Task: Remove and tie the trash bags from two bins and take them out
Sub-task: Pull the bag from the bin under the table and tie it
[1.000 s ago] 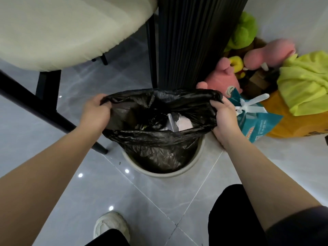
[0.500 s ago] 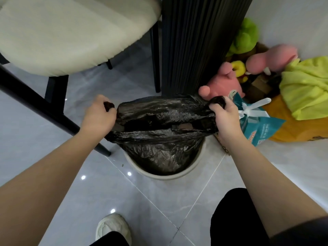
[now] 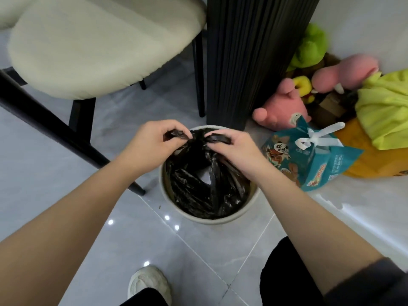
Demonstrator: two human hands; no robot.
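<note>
Even, soft indoor light; small ceiling-lamp glints on glossy floor tiles (image 3: pixel 123 217); wide-angle bending at edges; slight softness throughout; black trash bag (image 3: pixel 205 180) detail murky.

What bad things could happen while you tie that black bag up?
The thin black plastic trash bag is pulled tight between the left hand and right hand, so it might tear at the gathered ends. A gap shows something white inside; a loose knot could let rubbish spill. The bag sits in the round cream bin close to the teal gift bag with a white ribbon, which lifting might knock over.
</note>
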